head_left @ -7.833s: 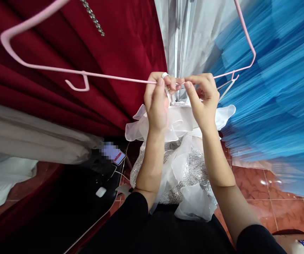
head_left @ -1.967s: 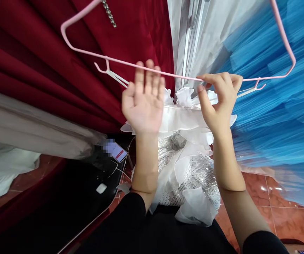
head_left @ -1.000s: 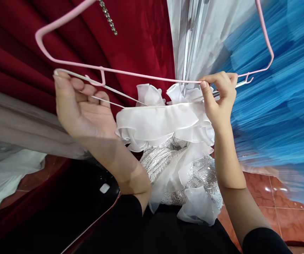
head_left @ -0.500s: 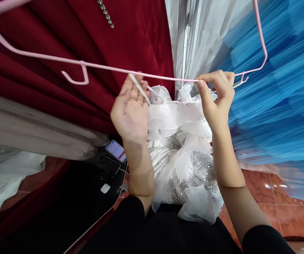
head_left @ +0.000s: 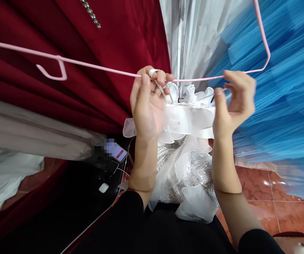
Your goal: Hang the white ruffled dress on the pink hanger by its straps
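Observation:
A pink wire hanger (head_left: 101, 68) stretches across the upper view. Below its bar hangs a white ruffled dress (head_left: 186, 121) with a sequined silver bodice. My left hand (head_left: 148, 104) is up at the bar's middle, with a white strap (head_left: 156, 79) of the dress looped over its fingers and pinched there. My right hand (head_left: 233, 102) is blurred, just under the bar's right part, fingers curled but apart; a thin white strap runs by its fingertips, and I cannot tell whether it grips it.
Dark red velvet fabric (head_left: 62, 31) hangs at the left, blue tulle (head_left: 281, 88) at the right, silver-white cloth (head_left: 191, 31) between them. A phone (head_left: 116, 150) and a small white charger (head_left: 103, 187) lie on a black surface below. Red floor tiles (head_left: 263, 190) show at lower right.
The hanger has shifted left. My left hand closed on the left strap and rose to the bar. My right hand let go of the bar and moved right, fingers spreading.

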A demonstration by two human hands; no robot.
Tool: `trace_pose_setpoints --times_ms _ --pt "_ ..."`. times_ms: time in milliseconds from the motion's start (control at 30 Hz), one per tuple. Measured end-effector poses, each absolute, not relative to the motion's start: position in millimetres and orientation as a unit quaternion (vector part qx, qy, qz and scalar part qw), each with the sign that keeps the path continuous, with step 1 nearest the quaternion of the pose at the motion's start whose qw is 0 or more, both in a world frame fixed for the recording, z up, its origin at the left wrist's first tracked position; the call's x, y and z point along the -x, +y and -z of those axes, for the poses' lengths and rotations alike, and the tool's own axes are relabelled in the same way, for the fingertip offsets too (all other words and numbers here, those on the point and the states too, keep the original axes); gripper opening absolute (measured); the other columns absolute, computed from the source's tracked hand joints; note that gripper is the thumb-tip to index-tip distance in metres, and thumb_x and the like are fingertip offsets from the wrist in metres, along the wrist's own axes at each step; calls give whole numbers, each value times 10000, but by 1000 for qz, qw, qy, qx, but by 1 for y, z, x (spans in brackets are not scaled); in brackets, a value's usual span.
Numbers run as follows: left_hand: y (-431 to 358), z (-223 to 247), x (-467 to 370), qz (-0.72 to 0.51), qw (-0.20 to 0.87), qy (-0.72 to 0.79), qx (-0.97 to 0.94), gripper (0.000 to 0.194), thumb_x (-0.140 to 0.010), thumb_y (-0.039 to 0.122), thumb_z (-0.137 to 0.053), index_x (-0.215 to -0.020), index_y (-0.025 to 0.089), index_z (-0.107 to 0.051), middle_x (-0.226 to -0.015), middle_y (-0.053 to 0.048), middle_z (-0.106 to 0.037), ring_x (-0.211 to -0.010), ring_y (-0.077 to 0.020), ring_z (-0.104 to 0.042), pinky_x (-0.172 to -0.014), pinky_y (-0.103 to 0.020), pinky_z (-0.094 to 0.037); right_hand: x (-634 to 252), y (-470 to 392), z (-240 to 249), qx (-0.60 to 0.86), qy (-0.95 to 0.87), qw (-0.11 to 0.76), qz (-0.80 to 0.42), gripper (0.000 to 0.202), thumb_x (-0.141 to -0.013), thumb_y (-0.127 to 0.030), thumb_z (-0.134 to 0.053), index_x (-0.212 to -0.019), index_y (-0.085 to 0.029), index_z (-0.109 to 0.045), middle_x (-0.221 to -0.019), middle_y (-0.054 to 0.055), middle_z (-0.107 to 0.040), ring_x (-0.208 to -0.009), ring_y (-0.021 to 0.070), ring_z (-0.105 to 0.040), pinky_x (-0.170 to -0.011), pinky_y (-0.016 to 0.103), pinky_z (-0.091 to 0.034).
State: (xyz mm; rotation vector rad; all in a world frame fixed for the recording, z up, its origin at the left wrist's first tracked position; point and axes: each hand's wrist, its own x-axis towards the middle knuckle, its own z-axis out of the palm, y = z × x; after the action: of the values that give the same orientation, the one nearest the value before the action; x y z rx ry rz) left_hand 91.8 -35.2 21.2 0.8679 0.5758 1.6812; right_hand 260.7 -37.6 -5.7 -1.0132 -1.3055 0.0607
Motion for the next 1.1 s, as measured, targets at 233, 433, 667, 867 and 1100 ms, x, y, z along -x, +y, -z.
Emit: trace_pose_setpoints --times_ms 233,433,667,867,1100 --pt "-27 -15 -95 -723 559 198 -354 276 -1032 245 -384 -844 195 -579 -838 -47 -518 -944 -159 -585 -712 -232 -466 -309 -19 50 497 -417 733 -207 85 -838 -258 -629 -900 -251 -687 -842 11 -648 -806 140 -628 -807 355 -531" --pt "-16 -9 -93 -721 555 200 -364 236 -1016 246 -425 -834 223 -572 -820 -41 -517 -924 -167 -591 -675 -227 -463 -301 -23 31 472 -412 744 -232 128 -842 -274 -612 -751 -198 -659 -610 -29 -581 -534 84 -535 -561 262 -457" --pt "-10 -9 -85 -698 584 173 -377 264 -1015 221 -394 -825 224 -578 -806 -42 -472 -904 -167 -559 -629 -214 -456 -329 -6 13 371 -325 835 -243 364 -751 -66 -473 -1036 -153 -683 -950 30 -727 -631 46 -651 -554 174 -502" --pt "-10 -9 -82 -691 602 185 -355 214 -979 267 -477 -778 252 -549 -803 -53 -503 -910 -219 -567 -625 -271 -453 -335 -6 16 393 -328 809 -290 470 -723 -33 -371 -1038 -223 -662 -1026 -41 -707 -725 32 -674 -618 168 -543" --pt "-5 -5 -78 -674 619 157 -370 205 -979 284 -477 -793 250 -554 -808 -61 -489 -930 -237 -557 -637 -295 -427 -341 -7 18 347 -316 809 -353 348 -750 -79 -411 -924 -191 -692 -924 3 -682 -752 75 -681 -668 201 -575"
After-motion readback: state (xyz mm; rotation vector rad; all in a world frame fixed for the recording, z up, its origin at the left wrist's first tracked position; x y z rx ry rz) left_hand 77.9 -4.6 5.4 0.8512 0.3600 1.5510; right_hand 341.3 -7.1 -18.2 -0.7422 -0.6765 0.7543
